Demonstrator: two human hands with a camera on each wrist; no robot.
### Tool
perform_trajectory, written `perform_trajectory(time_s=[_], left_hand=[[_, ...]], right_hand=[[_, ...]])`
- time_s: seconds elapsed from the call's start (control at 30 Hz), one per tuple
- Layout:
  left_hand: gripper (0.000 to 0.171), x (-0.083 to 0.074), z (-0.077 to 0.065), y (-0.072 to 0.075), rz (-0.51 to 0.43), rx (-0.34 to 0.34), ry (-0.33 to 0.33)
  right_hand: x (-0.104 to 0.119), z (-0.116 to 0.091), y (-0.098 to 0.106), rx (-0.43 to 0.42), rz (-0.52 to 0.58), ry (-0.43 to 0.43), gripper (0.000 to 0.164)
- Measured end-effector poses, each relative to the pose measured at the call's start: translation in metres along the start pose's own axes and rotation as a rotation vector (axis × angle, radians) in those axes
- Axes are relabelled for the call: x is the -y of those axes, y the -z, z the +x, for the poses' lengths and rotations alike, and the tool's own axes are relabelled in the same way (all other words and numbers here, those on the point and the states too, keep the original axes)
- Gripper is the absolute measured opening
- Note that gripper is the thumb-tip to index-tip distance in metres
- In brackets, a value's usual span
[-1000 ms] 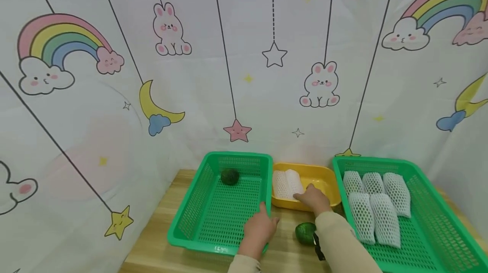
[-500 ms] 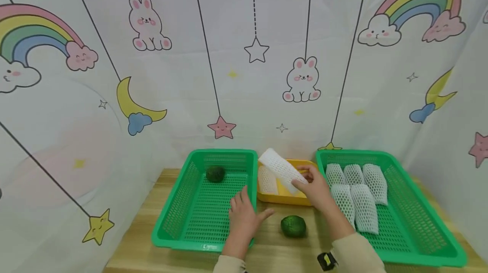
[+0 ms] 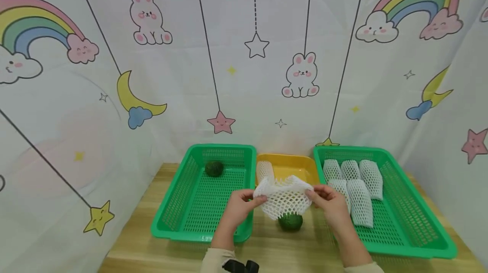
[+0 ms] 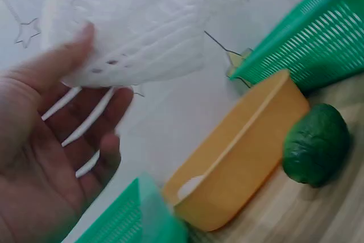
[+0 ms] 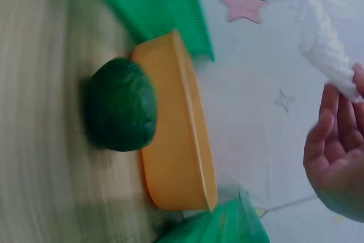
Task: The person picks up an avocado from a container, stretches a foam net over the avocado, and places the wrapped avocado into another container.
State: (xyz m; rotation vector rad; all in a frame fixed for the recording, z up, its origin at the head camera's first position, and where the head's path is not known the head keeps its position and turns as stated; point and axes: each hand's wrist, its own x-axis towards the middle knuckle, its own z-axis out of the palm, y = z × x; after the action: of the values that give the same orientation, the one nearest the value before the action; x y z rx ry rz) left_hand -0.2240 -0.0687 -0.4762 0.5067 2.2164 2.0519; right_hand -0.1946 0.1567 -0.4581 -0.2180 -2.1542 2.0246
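A white foam net sleeve (image 3: 286, 203) is stretched sideways between my two hands, above the table. My left hand (image 3: 237, 208) pinches its left edge between thumb and fingers. At the opposite edge, my right hand (image 3: 332, 207) pinches it the same way. Just below and behind the net, a dark green avocado (image 3: 291, 223) lies on the table, its top partly covered in the head view. The right wrist view has that avocado (image 5: 120, 106) beside the yellow tray (image 5: 170, 135). Another foam net (image 3: 264, 170) lies in the tray's left end.
At the left, a green basket (image 3: 203, 232) holds one dark avocado (image 3: 214, 168). The right green basket (image 3: 419, 247) holds several white net-covered pieces (image 3: 359, 203). Both baskets flank the tray on the wooden table (image 3: 133, 239), with a printed curtain (image 3: 263, 90) behind.
My right hand has lifted the foam net out of the yellow tray and brought it toward me. My left hand has come from the left basket's edge and now grips the net's other side.
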Motion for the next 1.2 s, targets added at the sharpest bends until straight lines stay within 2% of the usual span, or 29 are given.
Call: perform_trajectory(time_s=[0.1,0.17,0.23,0.3,0.37,0.43,0.5,0.57,0.63,0.73,0.9,1.03,1.1,1.2], left_hand=[[0.052,0.003,0.000,-0.004,-0.073,0.142,-0.015],[0.063,0.007,0.002,-0.011,-0.118,0.219,-0.022],[0.062,0.010,0.003,-0.016,-0.129,0.216,0.002],[0.052,0.011,0.004,-0.019,-0.113,0.143,0.011],[0.046,0.014,0.003,-0.018,-0.112,0.061,0.029],[0.046,0.016,0.002,-0.015,-0.119,0.028,0.029],[0.053,0.017,-0.001,-0.013,-0.141,0.029,0.020],[0.063,0.020,-0.001,-0.013,-0.148,0.039,0.005],[0.073,0.021,0.000,-0.013,-0.155,0.043,-0.004],[0.081,0.022,0.001,-0.015,-0.164,0.047,-0.026],[0.085,0.023,0.002,-0.017,-0.156,0.037,-0.022],[0.083,0.023,0.001,-0.016,-0.164,0.034,-0.010],[0.082,0.023,0.000,-0.016,-0.176,0.043,-0.006],[0.083,0.021,0.000,-0.015,-0.183,0.049,-0.009]], right_hand=[[-0.005,-0.004,-0.011,0.154,-0.010,0.030,0.033],[-0.007,-0.007,-0.022,0.221,0.019,0.074,0.035],[-0.009,-0.006,-0.026,0.243,0.055,0.141,0.036],[-0.013,-0.002,-0.026,0.212,0.039,0.172,0.035],[-0.023,0.004,-0.022,0.182,-0.087,0.176,0.032],[-0.037,0.009,-0.019,0.206,-0.300,0.161,0.033],[-0.052,0.009,-0.019,0.280,-0.524,0.141,0.043],[-0.066,0.007,-0.022,0.356,-0.691,0.142,0.057],[-0.075,0.007,-0.025,0.390,-0.788,0.144,0.068],[-0.083,0.008,-0.029,0.367,-0.849,0.150,0.077],[-0.089,0.012,-0.028,0.316,-0.837,0.122,0.075],[-0.084,0.016,-0.026,0.308,-0.744,0.130,0.071],[-0.067,0.019,-0.024,0.273,-0.639,0.151,0.068],[-0.020,0.026,-0.021,0.181,-0.420,0.214,0.065]])
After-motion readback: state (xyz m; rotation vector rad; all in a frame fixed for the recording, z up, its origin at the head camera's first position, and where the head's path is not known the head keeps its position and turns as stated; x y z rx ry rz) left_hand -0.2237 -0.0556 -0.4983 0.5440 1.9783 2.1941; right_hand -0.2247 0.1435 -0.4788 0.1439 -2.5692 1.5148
